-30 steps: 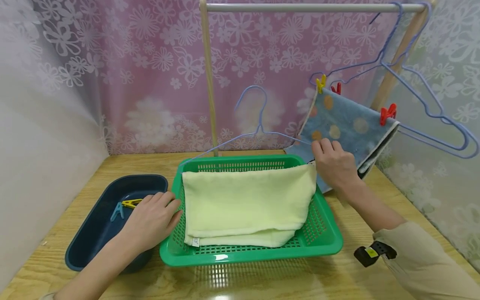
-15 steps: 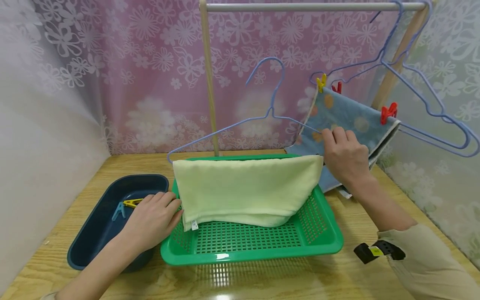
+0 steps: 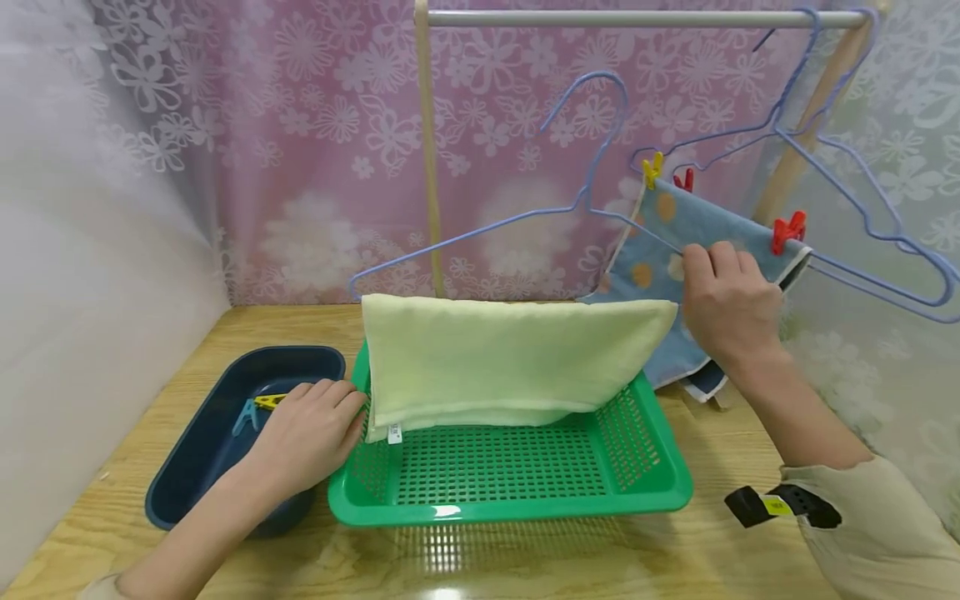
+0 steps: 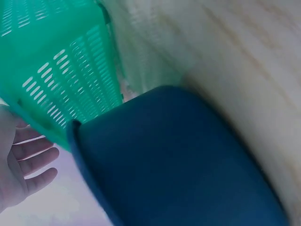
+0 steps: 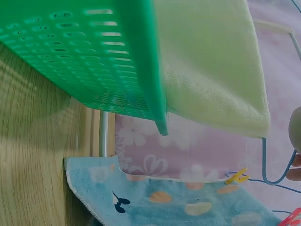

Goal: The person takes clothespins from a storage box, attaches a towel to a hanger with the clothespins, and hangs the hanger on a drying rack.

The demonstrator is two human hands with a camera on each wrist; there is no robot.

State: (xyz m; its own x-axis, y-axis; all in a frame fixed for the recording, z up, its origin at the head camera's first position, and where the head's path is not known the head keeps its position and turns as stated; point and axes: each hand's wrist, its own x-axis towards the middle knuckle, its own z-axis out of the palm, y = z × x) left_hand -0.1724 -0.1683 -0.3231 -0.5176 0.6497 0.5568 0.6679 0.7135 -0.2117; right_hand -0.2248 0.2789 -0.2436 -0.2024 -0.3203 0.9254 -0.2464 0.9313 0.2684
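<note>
My right hand (image 3: 731, 292) grips a blue wire hanger (image 3: 495, 223) near its right end, seen also at the right edge of the right wrist view. A folded pale yellow towel (image 3: 517, 354) hangs over the hanger's lower bar, above the green basket (image 3: 510, 507), with a small white label at its lower left. The towel's lower edge overlaps the basket in the head view. My left hand (image 3: 318, 425) rests at the basket's left rim. Its fingers (image 4: 35, 162) look fairly straight in the left wrist view.
Left of the basket stands a dark blue tub (image 3: 198, 442) with a blue clothespin (image 3: 246, 417) and a yellow clothespin (image 3: 270, 401). A rack rail (image 3: 600, 18) spans the back. At right, a blue dotted towel (image 3: 697, 242) hangs with red and yellow clothespins.
The hanger with the yellow towel has risen out of the basket and moved right, tilting so its right side is higher. The left hand has stayed at the rim.
</note>
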